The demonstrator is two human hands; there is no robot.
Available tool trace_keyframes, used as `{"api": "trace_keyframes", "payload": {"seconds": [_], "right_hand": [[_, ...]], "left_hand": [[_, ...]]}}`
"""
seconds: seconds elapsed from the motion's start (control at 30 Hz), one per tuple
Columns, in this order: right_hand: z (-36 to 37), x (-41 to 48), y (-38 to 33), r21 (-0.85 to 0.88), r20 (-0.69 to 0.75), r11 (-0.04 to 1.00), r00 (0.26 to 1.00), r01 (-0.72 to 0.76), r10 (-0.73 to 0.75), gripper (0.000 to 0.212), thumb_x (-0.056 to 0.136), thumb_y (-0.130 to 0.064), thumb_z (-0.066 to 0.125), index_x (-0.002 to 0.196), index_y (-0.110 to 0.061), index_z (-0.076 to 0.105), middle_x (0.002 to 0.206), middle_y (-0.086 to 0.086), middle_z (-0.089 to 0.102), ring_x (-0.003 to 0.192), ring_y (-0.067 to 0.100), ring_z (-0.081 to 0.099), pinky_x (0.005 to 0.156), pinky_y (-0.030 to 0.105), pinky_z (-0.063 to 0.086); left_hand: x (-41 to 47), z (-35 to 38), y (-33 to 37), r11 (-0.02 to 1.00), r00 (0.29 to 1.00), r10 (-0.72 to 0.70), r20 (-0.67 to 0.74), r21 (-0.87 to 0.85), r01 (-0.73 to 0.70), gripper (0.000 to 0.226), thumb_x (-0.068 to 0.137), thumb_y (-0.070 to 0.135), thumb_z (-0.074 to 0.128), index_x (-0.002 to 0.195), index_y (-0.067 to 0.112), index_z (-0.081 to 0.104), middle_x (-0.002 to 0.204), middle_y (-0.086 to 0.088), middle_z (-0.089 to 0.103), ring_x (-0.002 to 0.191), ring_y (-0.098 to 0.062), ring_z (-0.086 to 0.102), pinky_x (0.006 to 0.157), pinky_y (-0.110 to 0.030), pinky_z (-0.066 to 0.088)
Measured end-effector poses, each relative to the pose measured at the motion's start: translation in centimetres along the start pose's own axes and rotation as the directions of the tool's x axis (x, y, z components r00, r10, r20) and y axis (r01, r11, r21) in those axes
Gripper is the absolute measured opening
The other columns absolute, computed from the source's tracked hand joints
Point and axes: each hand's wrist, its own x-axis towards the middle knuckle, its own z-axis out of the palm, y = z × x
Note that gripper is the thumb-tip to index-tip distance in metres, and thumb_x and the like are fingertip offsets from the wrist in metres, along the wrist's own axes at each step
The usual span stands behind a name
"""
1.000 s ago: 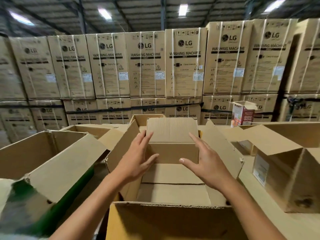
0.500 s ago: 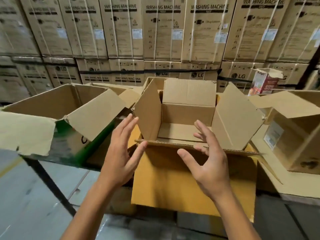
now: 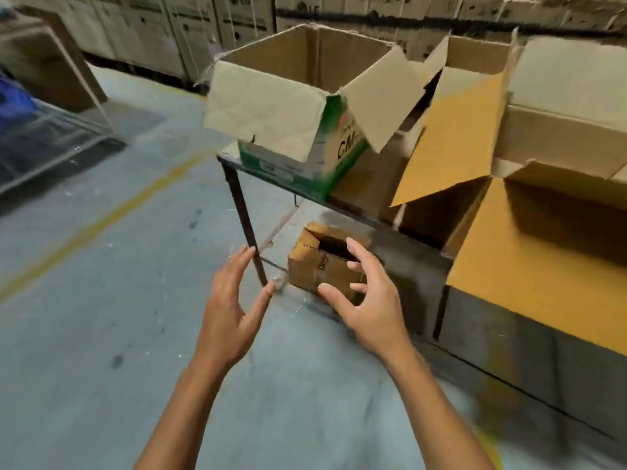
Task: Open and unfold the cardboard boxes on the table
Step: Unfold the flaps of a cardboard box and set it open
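Hovering empty, left hand point(image 3: 228, 310) and right hand point(image 3: 369, 300), fingers point(image 3: 237, 264) spread apart, small floor box point(image 3: 314, 268) partly hidden behind right hand, background blurred

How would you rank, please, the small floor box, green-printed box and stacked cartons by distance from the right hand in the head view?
From the right hand:
1. Small floor box, by its fingers, under the table.
2. Green-printed box, on the table.
3. Stacked cartons, far back.

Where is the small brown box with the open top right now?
In the head view, the small box sits on the floor under the table, just right of its dark leg, partly hidden by the right hand.
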Motion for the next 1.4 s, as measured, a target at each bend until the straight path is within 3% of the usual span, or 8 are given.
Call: {"api": "trace_keyframes", "payload": {"seconds": [0.2,0.3,0.43,0.6,0.77,0.87,0.93,1.4], "right_hand": [[12.9,0.3,-1.9,0.004,0.173,1.000,0.985,-0.027,0.026,0.082,0.078,-0.059,0.069,0.149,-0.039,0.035,0.148,-0.019,0.040,0.126,0.001,0.047,0.097,0.027,0.051],[17.7,1.2,-2.3,-0.005,0.223,1.000,0.975,-0.025,0.025,0.079,0.083,-0.047,0.076,0.150,-0.038,0.036,0.146,-0.021,0.040,0.127,0.005,0.048,0.099,0.036,0.053],[22.7,3.9,-2.5,-0.051,0.284,0.998,0.957,-0.036,0.050,0.079,0.085,-0.046,0.075,0.152,-0.033,0.034,0.154,-0.011,0.038,0.127,0.004,0.044,0.104,0.045,0.049],[28.6,9.1,-2.5,-0.053,0.317,0.998,0.948,-0.025,0.040,0.077,0.086,-0.047,0.073,0.151,-0.032,0.035,0.149,-0.009,0.042,0.124,0.008,0.048,0.101,0.045,0.050],[35.5,18.2,-2.2,-0.026,0.337,1.000,0.941,-0.017,0.025,0.077,0.085,-0.048,0.072,0.151,-0.033,0.035,0.144,-0.014,0.043,0.121,0.003,0.046,0.101,0.044,0.050],[39.0,24.6,-2.6,0.008,0.316,1.000,0.948,-0.026,0.022,0.075,0.086,-0.046,0.073,0.150,-0.031,0.037,0.138,-0.020,0.041,0.119,0.004,0.048,0.099,0.043,0.051],[40.8,28.7,-3.0,0.025,0.305,0.999,0.952,-0.037,0.027,0.075,0.086,-0.044,0.074,0.150,-0.031,0.037,0.136,-0.020,0.041,0.118,0.005,0.049,0.097,0.042,0.052],[52.6,54.5,-3.0,-0.059,0.200,0.998,0.980,-0.003,0.015,0.073,0.086,-0.042,0.074,0.149,-0.026,0.040,0.135,-0.016,0.045,0.119,0.011,0.051,0.096,0.047,0.051]], "left_hand": [[-2.5,-8.2,-10.8,0.987,0.988,-0.145,-0.050,0.067,0.148,0.064,0.092,0.052,0.053,0.145,0.017,0.045,0.149,-0.002,0.047,0.139,-0.019,0.042,0.109,-0.050,0.040],[-2.2,-11.1,-14.5,0.979,0.982,-0.178,-0.064,0.092,0.183,0.064,0.092,0.052,0.052,0.145,0.016,0.045,0.149,-0.003,0.047,0.140,-0.019,0.041,0.113,-0.048,0.037],[-0.4,-13.7,-18.6,0.969,0.975,-0.207,-0.086,0.119,0.216,0.065,0.092,0.052,0.052,0.144,0.014,0.046,0.149,-0.004,0.047,0.140,-0.021,0.041,0.113,-0.046,0.036],[3.8,-15.3,-22.9,0.958,0.971,-0.227,-0.080,0.161,0.237,0.062,0.093,0.045,0.056,0.146,0.016,0.044,0.152,-0.004,0.043,0.142,-0.020,0.036,0.116,-0.036,0.030],[12.6,-18.3,-29.6,0.949,0.969,-0.229,-0.097,0.199,0.244,0.063,0.091,0.045,0.058,0.147,0.019,0.043,0.153,-0.002,0.040,0.142,-0.018,0.035,0.114,-0.016,0.020],[18.7,-20.8,-33.1,0.945,0.967,-0.227,-0.119,0.212,0.248,0.062,0.092,0.050,0.057,0.146,0.022,0.043,0.152,0.000,0.041,0.141,-0.018,0.037,0.113,-0.042,0.036],[22.3,-21.8,-34.9,0.943,0.967,-0.223,-0.126,0.223,0.246,0.063,0.092,0.052,0.055,0.146,0.022,0.043,0.151,0.001,0.042,0.140,-0.017,0.038,0.108,-0.049,0.041],[49.3,-21.5,-49.7,0.975,0.986,-0.149,-0.070,0.153,0.159,0.059,0.092,0.043,0.060,0.143,0.015,0.047,0.147,-0.005,0.046,0.138,-0.021,0.042,0.106,-0.051,0.042]]}}
